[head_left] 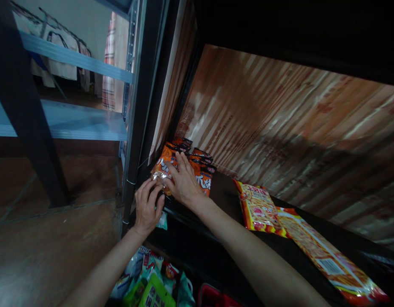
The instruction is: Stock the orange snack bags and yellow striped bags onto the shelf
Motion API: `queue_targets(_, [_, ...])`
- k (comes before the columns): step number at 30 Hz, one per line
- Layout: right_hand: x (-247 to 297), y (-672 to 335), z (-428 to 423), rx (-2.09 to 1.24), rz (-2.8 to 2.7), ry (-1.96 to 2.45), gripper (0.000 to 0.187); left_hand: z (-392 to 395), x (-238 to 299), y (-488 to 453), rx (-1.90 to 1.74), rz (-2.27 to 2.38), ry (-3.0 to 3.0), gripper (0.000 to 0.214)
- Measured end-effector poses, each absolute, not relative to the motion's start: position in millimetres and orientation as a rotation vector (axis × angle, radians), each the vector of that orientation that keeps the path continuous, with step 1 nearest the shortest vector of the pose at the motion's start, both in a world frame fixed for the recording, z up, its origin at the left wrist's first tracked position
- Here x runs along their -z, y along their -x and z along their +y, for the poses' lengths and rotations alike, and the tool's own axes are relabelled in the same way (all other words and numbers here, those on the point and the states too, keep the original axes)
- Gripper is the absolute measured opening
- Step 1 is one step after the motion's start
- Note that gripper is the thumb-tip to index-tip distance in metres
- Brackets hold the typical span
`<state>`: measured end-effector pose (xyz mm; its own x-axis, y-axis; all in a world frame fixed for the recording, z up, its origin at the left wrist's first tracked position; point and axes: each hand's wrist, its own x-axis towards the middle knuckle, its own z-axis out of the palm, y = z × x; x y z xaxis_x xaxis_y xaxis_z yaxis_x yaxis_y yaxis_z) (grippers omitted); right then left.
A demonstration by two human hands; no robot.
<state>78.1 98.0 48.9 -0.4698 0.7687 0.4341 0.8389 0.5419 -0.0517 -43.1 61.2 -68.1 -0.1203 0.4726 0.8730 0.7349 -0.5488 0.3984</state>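
A stack of orange snack packets (197,168) stands at the left end of a dark shelf (228,200). My right hand (184,181) lies on the front packets with its fingers spread flat over them. My left hand (148,207) is at the shelf's front edge, fingers curled round the clear end of one orange packet (161,170). Both forearms reach in from the bottom of the view.
Two yellow-and-red packets (259,209) (327,256) lie flat on the shelf to the right. Striped paper (280,119) lines the shelf's back. A metal upright (133,128) stands left of the shelf. Below are green packets (152,290) and a red basket (212,296).
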Motion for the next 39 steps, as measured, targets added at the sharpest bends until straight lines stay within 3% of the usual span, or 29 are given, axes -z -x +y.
queue_targets(11, [-42.7, -78.6, 95.3, 0.165, -2.385, 1.27, 0.05, 56.3, 65.1, 47.9, 1.682, -1.384, 1.954, 0.029])
queue_targets(18, [-55.1, -120.4, 73.6, 0.382, -2.031, 1.318, 0.046, 55.7, 64.4, 44.9, 1.671, -1.387, 1.984, 0.028])
queue_targets(22, [-41.2, -152.6, 59.5, 0.327, -1.765, 1.485, 0.057, 56.6, 65.2, 41.8, 1.695, -1.378, 1.978, 0.03])
queue_targets(30, [-15.6, -165.2, 51.6, -0.237, -1.481, 1.877, 0.09, 58.2, 60.0, 41.6, 1.668, -1.407, 1.982, 0.045])
queue_targets(39, [-9.3, -154.7, 51.2, -0.227, -1.469, 1.795, 0.073, 59.9, 60.6, 40.4, 1.648, -1.418, 1.989, 0.044])
